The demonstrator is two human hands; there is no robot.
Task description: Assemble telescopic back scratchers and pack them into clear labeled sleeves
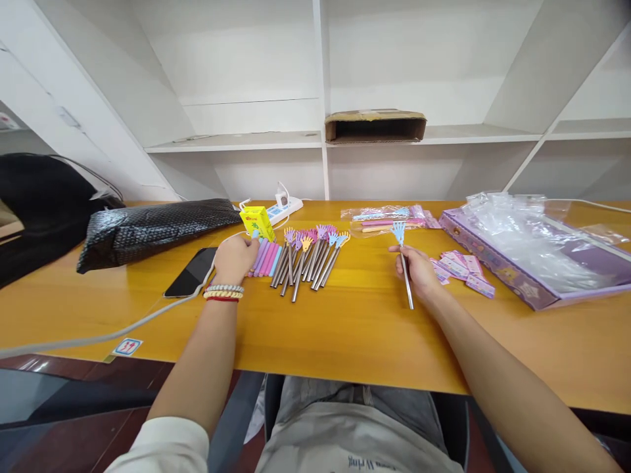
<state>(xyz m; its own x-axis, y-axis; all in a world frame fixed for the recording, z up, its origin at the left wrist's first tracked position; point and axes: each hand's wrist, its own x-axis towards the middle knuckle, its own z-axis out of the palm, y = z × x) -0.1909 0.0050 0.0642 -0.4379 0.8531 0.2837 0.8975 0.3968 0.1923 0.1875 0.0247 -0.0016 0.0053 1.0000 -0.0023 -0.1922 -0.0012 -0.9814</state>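
My right hand [415, 268] is closed round a metal rod with a light blue hand-shaped head [399, 231], held nearly upright over the table. At the left end of a row of pink, purple and blue tubes [269, 257] is my left hand [235, 259], its fingers bent; a bit of light blue shows at the fingertips, but what they grip is hidden. Between the hands lie several metal rods [323, 263] with purple, pink, blue and yellow hand-shaped heads. Small printed cards [458, 266] lie in a loose pile right of my right hand.
A purple box [530, 289] with clear plastic bags [537, 243] stands at the right. Packed rods [379, 226] lie at the back. At the left are a phone [191, 272], a cable, a black wrapped parcel [158, 230], a yellow box [257, 222] and a power strip [290, 209].
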